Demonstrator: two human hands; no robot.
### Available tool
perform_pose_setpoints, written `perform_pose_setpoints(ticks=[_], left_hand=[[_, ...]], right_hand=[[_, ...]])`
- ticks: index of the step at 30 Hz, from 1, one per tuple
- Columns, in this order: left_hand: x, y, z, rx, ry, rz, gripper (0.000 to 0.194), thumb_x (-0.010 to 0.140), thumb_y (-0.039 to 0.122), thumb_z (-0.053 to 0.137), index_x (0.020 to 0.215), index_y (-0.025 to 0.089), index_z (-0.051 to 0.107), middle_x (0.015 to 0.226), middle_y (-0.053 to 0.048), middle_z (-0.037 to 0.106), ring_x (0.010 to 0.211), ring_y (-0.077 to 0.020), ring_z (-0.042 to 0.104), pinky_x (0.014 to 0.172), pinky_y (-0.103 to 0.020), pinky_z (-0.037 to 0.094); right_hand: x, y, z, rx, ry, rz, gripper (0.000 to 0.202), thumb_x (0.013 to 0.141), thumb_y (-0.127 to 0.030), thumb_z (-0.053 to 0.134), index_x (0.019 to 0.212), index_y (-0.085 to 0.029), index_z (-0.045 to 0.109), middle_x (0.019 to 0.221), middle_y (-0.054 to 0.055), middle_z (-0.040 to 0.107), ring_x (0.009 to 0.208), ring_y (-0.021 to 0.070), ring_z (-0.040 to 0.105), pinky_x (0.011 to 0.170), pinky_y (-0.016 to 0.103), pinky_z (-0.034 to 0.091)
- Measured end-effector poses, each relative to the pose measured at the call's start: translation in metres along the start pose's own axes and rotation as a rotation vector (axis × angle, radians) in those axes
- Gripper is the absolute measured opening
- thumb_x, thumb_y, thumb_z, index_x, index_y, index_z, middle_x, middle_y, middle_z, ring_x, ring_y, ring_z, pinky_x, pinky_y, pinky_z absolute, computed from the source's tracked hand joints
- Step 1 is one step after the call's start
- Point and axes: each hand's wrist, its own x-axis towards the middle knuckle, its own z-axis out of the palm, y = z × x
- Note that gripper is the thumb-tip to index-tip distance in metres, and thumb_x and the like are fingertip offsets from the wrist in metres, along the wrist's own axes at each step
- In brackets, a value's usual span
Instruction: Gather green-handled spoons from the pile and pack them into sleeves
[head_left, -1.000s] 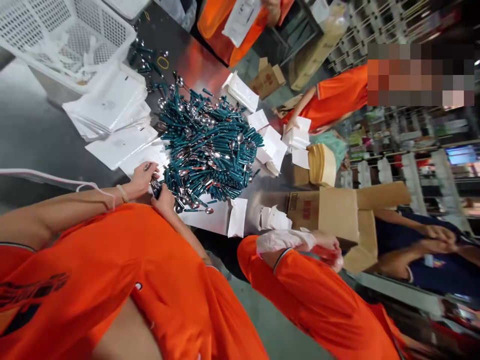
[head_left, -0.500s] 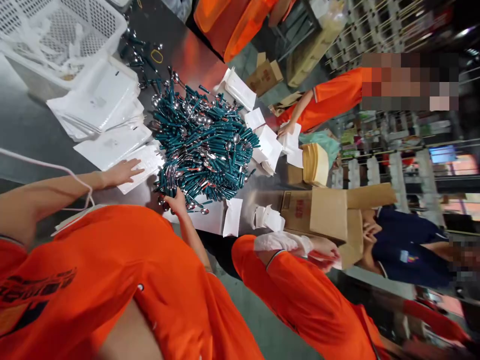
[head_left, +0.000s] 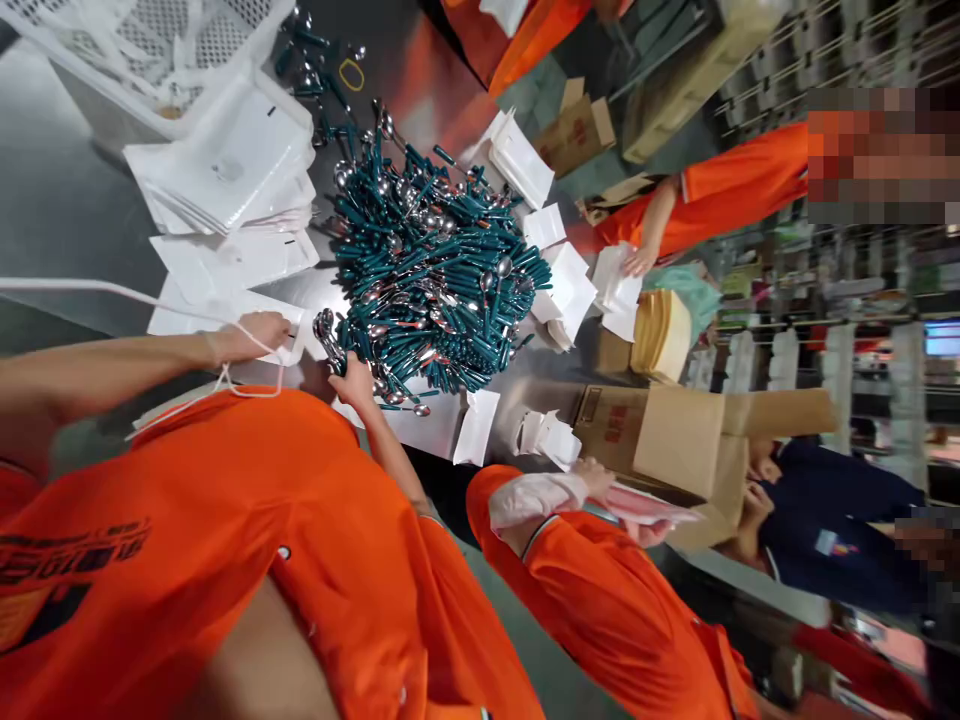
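Note:
My left hand (head_left: 256,336) is closed on the edge of a white padded envelope (head_left: 187,308) lying flat on the metal table. My right hand (head_left: 354,381) grips a small bunch of spoons (head_left: 328,335) by their teal handles; the shiny bowls point toward the envelope's open end. Right beside that hand spreads a large heap of teal-handled spoons (head_left: 442,285). More white envelopes (head_left: 225,160) are stacked beyond my left hand. A white cord (head_left: 112,288) crosses in front of my left wrist.
At the upper left stands a white perforated basket (head_left: 90,85) with white scraps inside. White packets (head_left: 521,165) lie along the heap's far side. An open cardboard box (head_left: 675,440) is at the right. Co-workers in orange and dark blue shirts stand around the table.
My left hand has gone from lying spread on the envelope to closing on its edge. The spoons in my right hand have risen toward the envelope. The view has shifted slightly.

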Motion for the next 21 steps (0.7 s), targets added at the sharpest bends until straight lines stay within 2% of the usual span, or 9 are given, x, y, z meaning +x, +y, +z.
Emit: perform_pose_setpoints(ticks=[3,5,8,11,13,16,18,21], left_hand=[[0.000,-0.018,0.035,0.103,0.028,-0.064,0.055,0.076,-0.023,0.070,0.058,0.023,0.047,0.060,0.006,0.029,0.096,-0.0213,0.068,0.108,-0.023,0.047],[0.001,-0.028,0.043,0.154,0.060,-0.079,0.058,0.073,-0.025,0.069,0.057,0.024,0.043,0.061,0.006,0.024,0.097,-0.0222,0.068,0.111,-0.026,0.046],[0.002,-0.032,0.039,0.225,0.084,-0.073,0.056,0.073,-0.022,0.068,0.057,0.025,0.043,0.057,0.007,0.025,0.089,-0.0217,0.068,0.110,-0.029,0.048],[0.002,-0.026,0.026,0.326,0.080,-0.071,0.048,0.080,-0.011,0.074,0.061,0.024,0.047,0.054,0.007,0.028,0.086,-0.0224,0.069,0.108,-0.032,0.051],[-0.002,-0.018,0.019,0.411,0.073,-0.095,0.045,0.085,-0.004,0.074,0.062,0.023,0.048,0.055,0.005,0.034,0.092,-0.0250,0.070,0.109,-0.036,0.051],[-0.014,-0.002,0.014,0.536,0.042,-0.116,0.040,0.090,0.001,0.069,0.066,0.023,0.047,0.068,-0.005,0.057,0.104,-0.0300,0.071,0.111,-0.042,0.050],[-0.022,0.008,0.013,0.616,0.009,-0.110,0.036,0.093,0.004,0.067,0.070,0.023,0.049,0.084,-0.012,0.069,0.110,-0.0324,0.070,0.111,-0.044,0.049],[-0.032,0.017,0.013,0.717,-0.007,-0.108,0.021,0.099,0.008,0.065,0.081,0.018,0.060,0.106,-0.020,0.075,0.115,-0.0343,0.069,0.107,-0.045,0.049]], right_hand=[[0.000,-0.015,0.001,-0.034,-0.016,-0.055,0.035,0.098,-0.033,0.075,0.129,-0.022,0.064,0.118,0.011,0.084,0.112,0.0311,0.081,0.096,0.035,0.062],[0.002,-0.024,0.000,-0.052,-0.022,-0.084,0.028,0.099,-0.030,0.075,0.123,-0.020,0.064,0.114,0.008,0.084,0.104,0.0256,0.082,0.092,0.029,0.061],[0.005,-0.035,-0.001,-0.122,-0.040,-0.128,0.021,0.100,-0.028,0.076,0.115,-0.017,0.065,0.107,0.005,0.083,0.093,0.0169,0.079,0.082,0.021,0.057],[0.008,-0.039,0.000,-0.185,-0.066,-0.142,0.025,0.103,-0.033,0.079,0.114,-0.014,0.067,0.106,0.006,0.083,0.090,0.0147,0.079,0.076,0.019,0.056],[0.007,-0.039,0.003,-0.220,-0.077,-0.131,0.026,0.102,-0.031,0.080,0.117,-0.013,0.070,0.109,0.010,0.084,0.093,0.0174,0.082,0.080,0.021,0.059],[0.004,-0.040,0.009,-0.284,-0.064,-0.105,0.030,0.102,-0.019,0.078,0.129,-0.010,0.071,0.118,0.018,0.086,0.106,0.0257,0.086,0.090,0.028,0.065],[0.001,-0.042,0.014,-0.321,-0.027,-0.093,0.030,0.107,-0.011,0.066,0.137,-0.007,0.069,0.123,0.023,0.085,0.116,0.0287,0.086,0.097,0.033,0.067],[-0.002,-0.048,0.016,-0.354,0.039,-0.086,0.036,0.115,-0.008,0.045,0.143,-0.005,0.067,0.132,0.029,0.080,0.126,0.0298,0.084,0.102,0.037,0.068]])
